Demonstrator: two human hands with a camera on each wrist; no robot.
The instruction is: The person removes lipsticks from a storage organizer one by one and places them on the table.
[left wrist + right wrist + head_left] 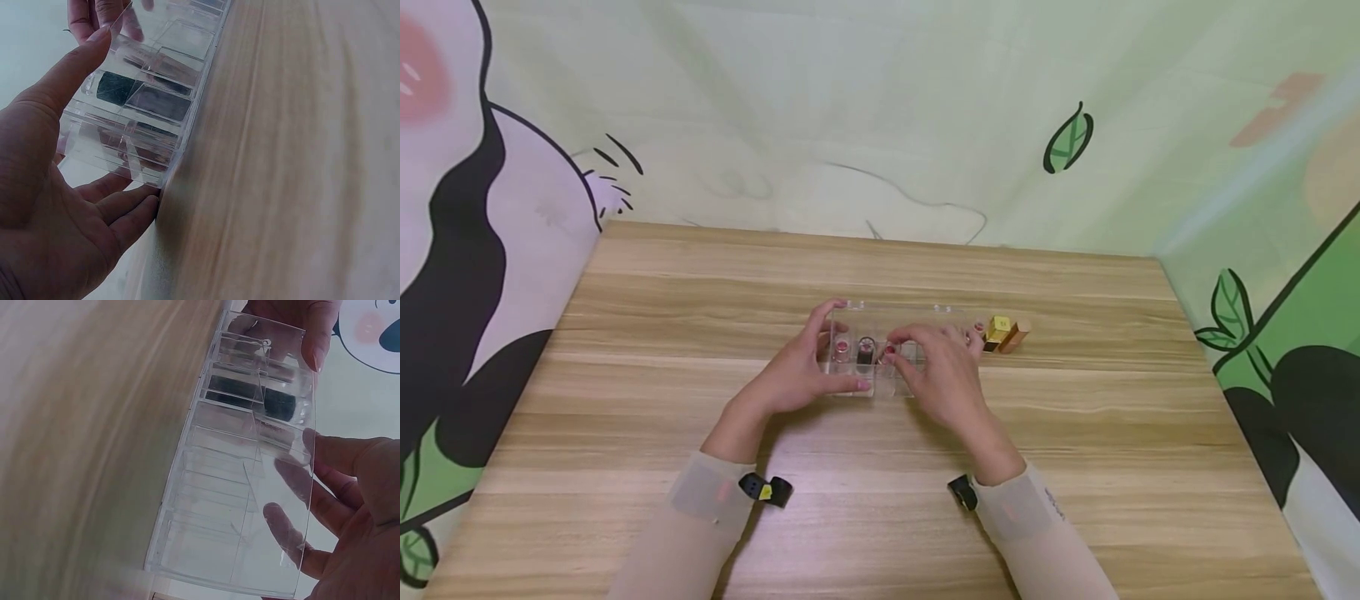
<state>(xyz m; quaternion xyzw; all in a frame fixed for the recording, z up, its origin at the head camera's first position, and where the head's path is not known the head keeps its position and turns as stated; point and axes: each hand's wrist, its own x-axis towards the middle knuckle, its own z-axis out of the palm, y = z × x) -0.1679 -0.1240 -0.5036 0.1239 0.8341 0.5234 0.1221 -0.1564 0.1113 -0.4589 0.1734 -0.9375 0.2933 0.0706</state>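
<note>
head: tubes (866, 352) inside clear organizer (898, 319)

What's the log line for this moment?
left hand: grips clear box | right hand: pinches tube at box | right of box: gold item

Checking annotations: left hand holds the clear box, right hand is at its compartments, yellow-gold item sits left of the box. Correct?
One slip: the yellow-gold item sits right of the clear box, per the head view. Rest stands.
</note>
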